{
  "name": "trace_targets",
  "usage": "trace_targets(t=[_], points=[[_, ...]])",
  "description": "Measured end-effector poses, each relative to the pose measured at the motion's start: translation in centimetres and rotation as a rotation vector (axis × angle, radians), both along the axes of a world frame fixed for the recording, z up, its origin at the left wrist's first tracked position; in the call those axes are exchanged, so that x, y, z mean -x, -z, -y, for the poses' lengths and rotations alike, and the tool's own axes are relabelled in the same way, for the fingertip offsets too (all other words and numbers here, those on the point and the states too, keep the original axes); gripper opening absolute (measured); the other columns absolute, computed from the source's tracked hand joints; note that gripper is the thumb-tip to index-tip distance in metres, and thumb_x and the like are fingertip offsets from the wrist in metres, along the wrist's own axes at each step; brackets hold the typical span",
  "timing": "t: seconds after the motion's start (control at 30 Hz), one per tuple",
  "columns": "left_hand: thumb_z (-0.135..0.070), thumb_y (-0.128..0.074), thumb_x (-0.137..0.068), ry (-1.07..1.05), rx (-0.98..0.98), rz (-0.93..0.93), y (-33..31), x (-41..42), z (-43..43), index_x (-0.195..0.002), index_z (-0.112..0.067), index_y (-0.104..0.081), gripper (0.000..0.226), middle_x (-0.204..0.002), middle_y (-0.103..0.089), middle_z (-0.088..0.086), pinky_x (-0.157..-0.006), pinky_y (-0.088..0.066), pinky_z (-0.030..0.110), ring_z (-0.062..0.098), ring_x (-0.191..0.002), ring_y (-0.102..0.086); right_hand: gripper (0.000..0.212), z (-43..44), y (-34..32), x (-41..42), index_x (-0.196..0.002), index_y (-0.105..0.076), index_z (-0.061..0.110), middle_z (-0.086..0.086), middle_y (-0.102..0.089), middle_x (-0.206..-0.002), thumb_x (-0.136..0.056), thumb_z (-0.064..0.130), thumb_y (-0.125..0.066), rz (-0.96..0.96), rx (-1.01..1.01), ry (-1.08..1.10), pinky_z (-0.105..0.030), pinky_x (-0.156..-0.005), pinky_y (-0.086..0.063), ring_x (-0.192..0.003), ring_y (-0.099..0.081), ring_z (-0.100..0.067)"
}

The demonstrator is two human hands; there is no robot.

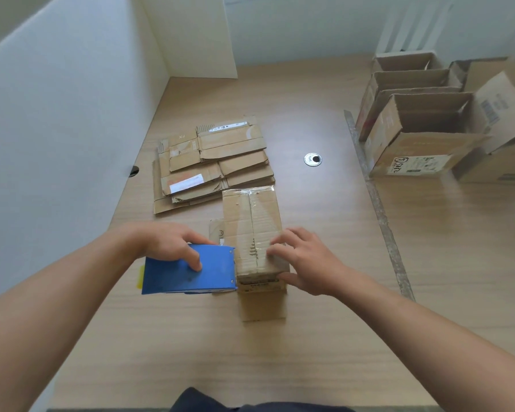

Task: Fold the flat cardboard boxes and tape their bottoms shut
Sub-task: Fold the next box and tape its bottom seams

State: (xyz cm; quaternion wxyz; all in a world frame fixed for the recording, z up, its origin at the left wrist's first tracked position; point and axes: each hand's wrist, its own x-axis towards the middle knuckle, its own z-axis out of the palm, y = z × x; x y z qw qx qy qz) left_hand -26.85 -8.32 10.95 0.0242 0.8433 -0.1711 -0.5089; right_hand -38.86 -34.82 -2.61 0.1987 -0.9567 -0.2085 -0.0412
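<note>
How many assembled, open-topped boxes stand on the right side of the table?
4. Three stand in a row: far box, middle box, labelled near box. A larger box sits beside them at the frame's right edge; others may be hidden.

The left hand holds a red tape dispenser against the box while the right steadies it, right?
Not red: the head view shows a blue tape dispenser in the left hand, against the box the right hand steadies.
</note>
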Motion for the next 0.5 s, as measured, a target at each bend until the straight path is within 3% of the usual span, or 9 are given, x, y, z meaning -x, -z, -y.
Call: trace_targets(t=[0.1,0.2,0.27,0.37,0.5], points=[[-0.047,-0.061,-0.067,0.008,0.013,-0.003,0.3,-0.2,-0.3,-0.120,-0.064,-0.057,0.056,-0.115,-0.067,-0.015,-0.098,-0.051,0.041,0.013,-0.103,-0.065,0.055,-1.8,-0.8,0.0,-0.133,-0.043,0.032,-0.004,-0.038,-0.132,-0.082,0.026,-0.062,-0.061,0.121,0.024,-0.044,-0.114,-0.027,-0.128,-0.024,-0.030],[-0.047,-0.061,-0.066,0.015,0.028,-0.007,0.6,-0.3,-0.6,-0.119,-0.065,-0.057,0.055,-0.115,-0.067,-0.016,-0.098,-0.051,0.040,0.012,-0.104,-0.065,0.054,-3.0,-1.4,-0.6,-0.134,-0.046,0.027,-0.006,-0.028,-0.146,-0.087,0.045,-0.067,-0.103,0.149,0.006,-0.045,-0.120,-0.015,-0.143,-0.010,-0.032],[-0.047,-0.061,-0.067,0.016,0.042,-0.008,0.7,-0.4,-0.7,-0.120,-0.064,-0.057,0.056,-0.115,-0.067,-0.016,-0.098,-0.050,0.040,0.012,-0.103,-0.065,0.054,-3.2,-1.1,-0.8,-0.127,-0.053,0.022,-0.008,-0.035,-0.148,-0.084,0.046,-0.073,-0.091,0.085,-0.020,-0.050,-0.118,-0.027,-0.144,-0.023,-0.034],[-0.047,-0.061,-0.066,0.012,0.059,-0.013,1.0,-0.5,-0.9,-0.121,-0.063,-0.057,0.057,-0.114,-0.067,-0.016,-0.097,-0.051,0.039,0.012,-0.103,-0.065,0.052,-2.7,-0.2,-0.9,-0.117,-0.061,0.020,-0.008,-0.055,-0.133,-0.075,0.040,-0.083,-0.028,0.000,-0.011,-0.051,-0.105,-0.044,-0.128,-0.048,-0.034],[-0.048,-0.062,-0.066,0.018,0.080,-0.012,1.4,-0.7,-1.3,-0.120,-0.064,-0.057,0.057,-0.114,-0.067,-0.016,-0.098,-0.051,0.040,0.012,-0.103,-0.065,0.051,-2.8,0.6,-0.9,-0.113,-0.065,0.015,-0.009,-0.062,-0.125,-0.071,0.036,-0.088,0.067,0.016,-0.031,-0.049,-0.098,-0.050,-0.120,-0.052,-0.031]])
